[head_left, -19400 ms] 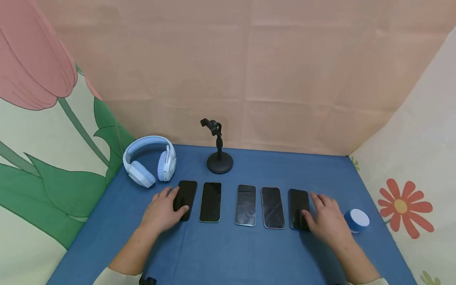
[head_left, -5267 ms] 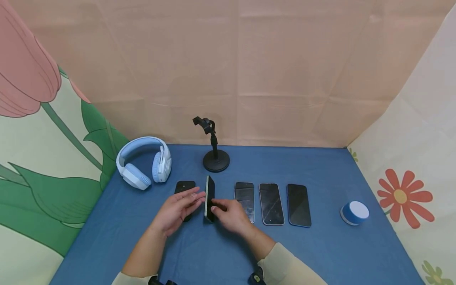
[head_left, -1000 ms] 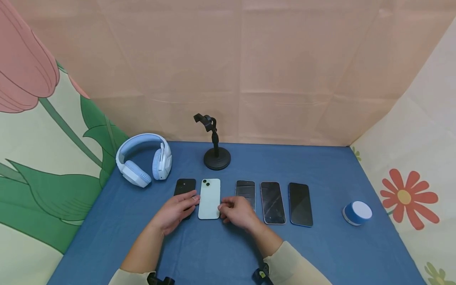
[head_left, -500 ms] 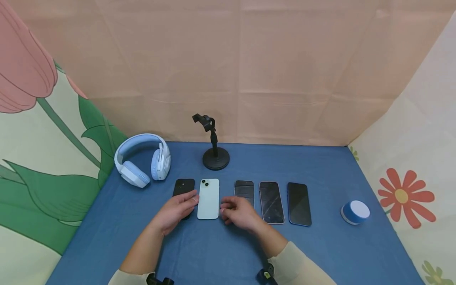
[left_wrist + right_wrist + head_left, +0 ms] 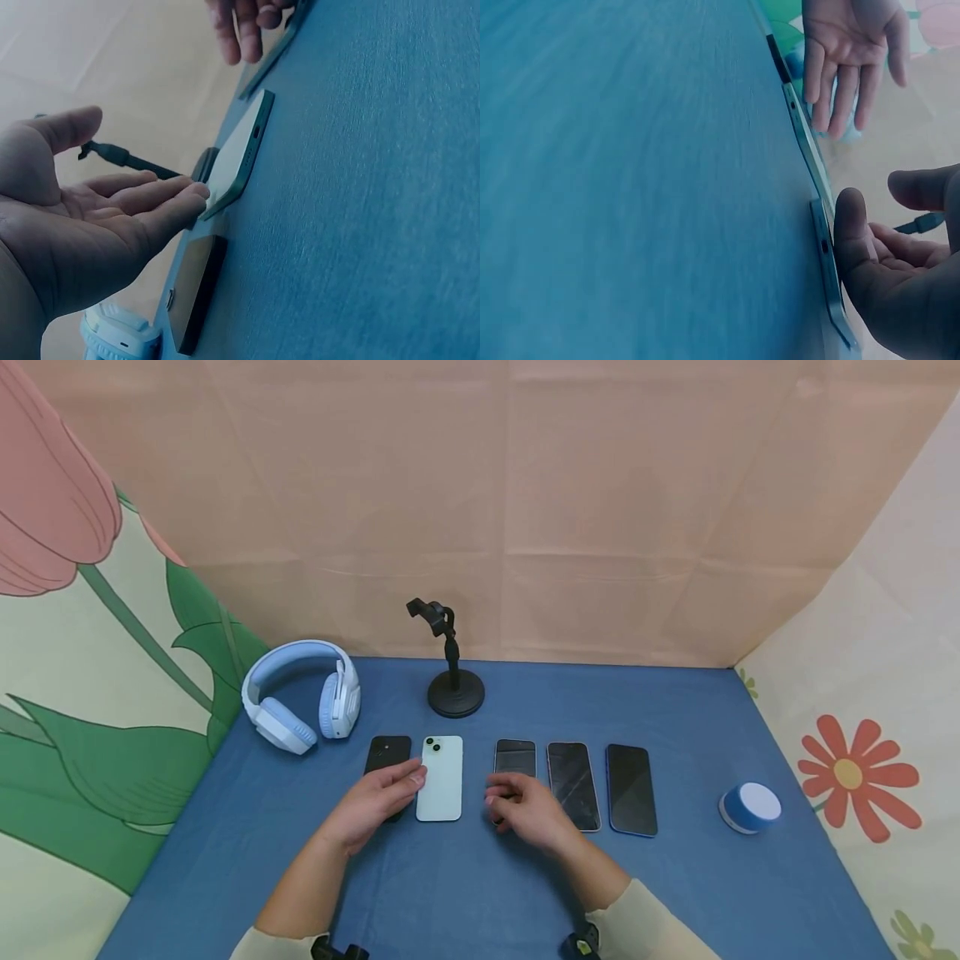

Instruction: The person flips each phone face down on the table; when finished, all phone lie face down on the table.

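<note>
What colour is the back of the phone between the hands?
Pale mint, nearly white; the phone shows best in the head view.

Beige backdrop [image 5: 615, 510], floral side walls [image 5: 120, 777], blue tabletop [image 5: 450, 893]

L hand [image 5: 369, 806] has its fingers almost straight and slightly spread, w/ the thumb [image 5: 75, 129] well apart from them; its palm is turned twd the R hand [image 5: 528, 810]. R hand is approx. half curled, fingers loosely bent. There is a gap betw. both hands. L forearm [image 5: 303, 889] and R forearm [image 5: 596, 875] lean inward, bare above the sleeves.
</note>
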The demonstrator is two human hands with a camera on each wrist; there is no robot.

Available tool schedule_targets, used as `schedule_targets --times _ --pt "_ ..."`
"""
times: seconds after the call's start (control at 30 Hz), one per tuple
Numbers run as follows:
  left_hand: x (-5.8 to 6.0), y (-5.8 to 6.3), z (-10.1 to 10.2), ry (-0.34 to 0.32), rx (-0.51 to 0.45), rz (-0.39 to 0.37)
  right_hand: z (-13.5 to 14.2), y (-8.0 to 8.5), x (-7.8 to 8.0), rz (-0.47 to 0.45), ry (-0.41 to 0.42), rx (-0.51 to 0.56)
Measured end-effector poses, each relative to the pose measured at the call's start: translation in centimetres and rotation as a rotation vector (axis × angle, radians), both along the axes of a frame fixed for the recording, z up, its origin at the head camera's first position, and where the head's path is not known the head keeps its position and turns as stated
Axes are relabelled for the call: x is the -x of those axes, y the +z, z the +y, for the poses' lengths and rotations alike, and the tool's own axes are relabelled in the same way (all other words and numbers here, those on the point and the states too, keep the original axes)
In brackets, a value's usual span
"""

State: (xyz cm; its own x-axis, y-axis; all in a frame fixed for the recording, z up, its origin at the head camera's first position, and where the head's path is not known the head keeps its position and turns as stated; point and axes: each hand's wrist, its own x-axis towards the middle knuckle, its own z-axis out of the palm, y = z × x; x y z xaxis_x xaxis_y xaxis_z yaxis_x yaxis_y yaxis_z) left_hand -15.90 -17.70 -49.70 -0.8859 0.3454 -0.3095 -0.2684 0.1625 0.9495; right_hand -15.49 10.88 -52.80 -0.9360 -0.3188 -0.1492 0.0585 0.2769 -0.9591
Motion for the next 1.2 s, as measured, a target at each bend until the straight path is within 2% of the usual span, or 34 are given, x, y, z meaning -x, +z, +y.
schedule_targets --times 0.2,0.47,0.77,1.2 --pt "0.1 -0.4 0.6 -0.003 -0.043 -0.008 1.4 0.3 -0.2 0.007 -0.038 -0.006" --pt "0.0 -0.8 1.7 -0.013 -0.067 0.017 2.7 0.4 -0.3 0.004 -0.104 -0.016" --pt "-0.2 -1.0 3.3 -0.005 -0.073 0.005 3.8 0.8 -0.6 0.038 -0.172 -0.083" --pt "-0.3 -1.4 5.2 -0.057 -0.107 0.005 5.0 1.2 -0.8 0.081 -0.170 -0.192"
